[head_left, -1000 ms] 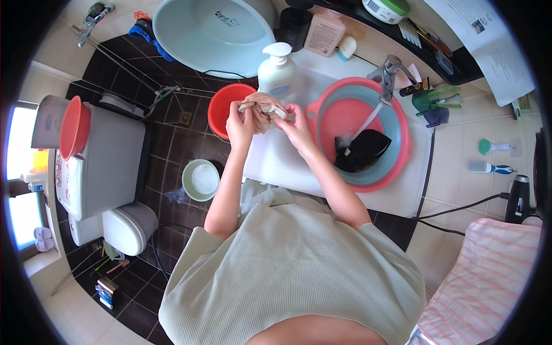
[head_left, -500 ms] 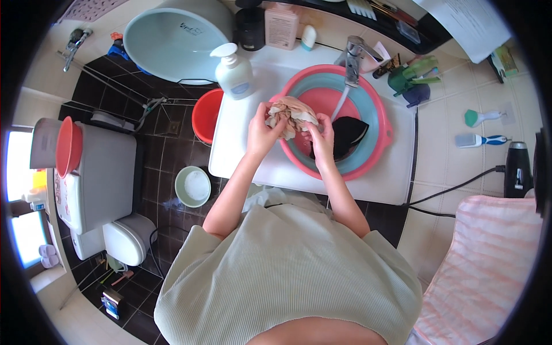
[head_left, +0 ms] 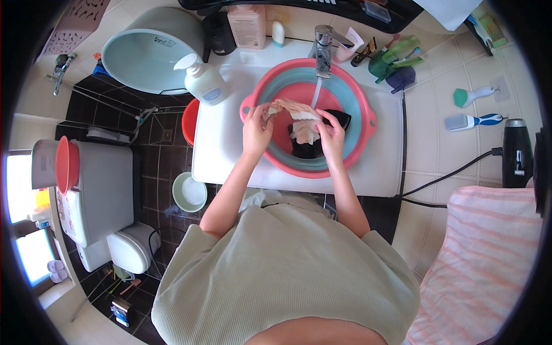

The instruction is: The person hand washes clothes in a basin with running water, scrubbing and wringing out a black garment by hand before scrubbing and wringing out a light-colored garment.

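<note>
My left hand [head_left: 258, 131] grips one end of a thin beige and white cloth garment [head_left: 293, 109], its fingers closed near the basin's left rim. Pinching the other end is my right hand [head_left: 332, 140], over the basin's right half. The garment is stretched between both hands and its lower part hangs down, crumpled. Below it, a black cloth [head_left: 307, 150] lies in the pink and blue-grey basin [head_left: 363, 150], partly hidden by the garment and my right hand. From the chrome faucet [head_left: 323, 54] a stream of water runs into the basin behind the garment.
The basin stands on a white sink counter [head_left: 224, 167]. A white pump bottle [head_left: 204, 83] is at its left, beside a large light-blue tub [head_left: 135, 60]. Green and purple cups [head_left: 397, 69] stand right of the faucet. A hair dryer [head_left: 517, 152] hangs at the right, its black cord reaching the counter.
The bunched garment is now spread out between my hands, with part of it hanging lower. My hands are farther apart. The whole view has shifted slightly.
</note>
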Available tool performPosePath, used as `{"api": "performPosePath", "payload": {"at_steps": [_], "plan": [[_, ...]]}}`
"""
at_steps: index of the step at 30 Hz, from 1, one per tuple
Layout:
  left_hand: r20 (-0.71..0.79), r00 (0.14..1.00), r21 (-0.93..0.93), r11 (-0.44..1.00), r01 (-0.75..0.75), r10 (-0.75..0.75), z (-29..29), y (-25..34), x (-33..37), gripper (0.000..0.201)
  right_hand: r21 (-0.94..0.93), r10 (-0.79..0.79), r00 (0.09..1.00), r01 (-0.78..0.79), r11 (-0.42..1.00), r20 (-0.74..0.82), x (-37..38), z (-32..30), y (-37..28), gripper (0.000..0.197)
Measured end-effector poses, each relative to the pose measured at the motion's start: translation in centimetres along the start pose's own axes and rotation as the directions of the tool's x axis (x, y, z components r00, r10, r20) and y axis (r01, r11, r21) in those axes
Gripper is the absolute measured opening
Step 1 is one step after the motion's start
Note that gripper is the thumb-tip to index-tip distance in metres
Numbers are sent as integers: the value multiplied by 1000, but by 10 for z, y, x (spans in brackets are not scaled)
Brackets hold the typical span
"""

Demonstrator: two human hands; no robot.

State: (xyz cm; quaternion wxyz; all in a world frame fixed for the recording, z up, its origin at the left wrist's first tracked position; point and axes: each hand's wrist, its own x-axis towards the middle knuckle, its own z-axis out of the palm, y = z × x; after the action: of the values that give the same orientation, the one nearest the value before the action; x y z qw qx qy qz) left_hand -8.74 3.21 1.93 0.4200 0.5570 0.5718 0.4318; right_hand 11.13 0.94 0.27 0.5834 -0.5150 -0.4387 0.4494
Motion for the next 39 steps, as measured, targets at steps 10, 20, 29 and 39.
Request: {"api": "performPosePath", "payload": {"at_steps": [10,20,29,39], "plan": [[112,920,648,674,-355,376,24,-20,-2,54,-477,132,951,17,879,279,-7,-16,23,29],[293,946,780,538,-319,136,67,-76,38,49,-817,-48,916,377,436,398,20,20,58,29],[474,843,881,159,-447,-257,83,-83,39,25,-885,245,858,466,0,452,12,14,92,28],[543,839,667,622,-410,-28,63,-75,37,54,-352,196,952,-104,930,236,16,-58,38,16]]}}
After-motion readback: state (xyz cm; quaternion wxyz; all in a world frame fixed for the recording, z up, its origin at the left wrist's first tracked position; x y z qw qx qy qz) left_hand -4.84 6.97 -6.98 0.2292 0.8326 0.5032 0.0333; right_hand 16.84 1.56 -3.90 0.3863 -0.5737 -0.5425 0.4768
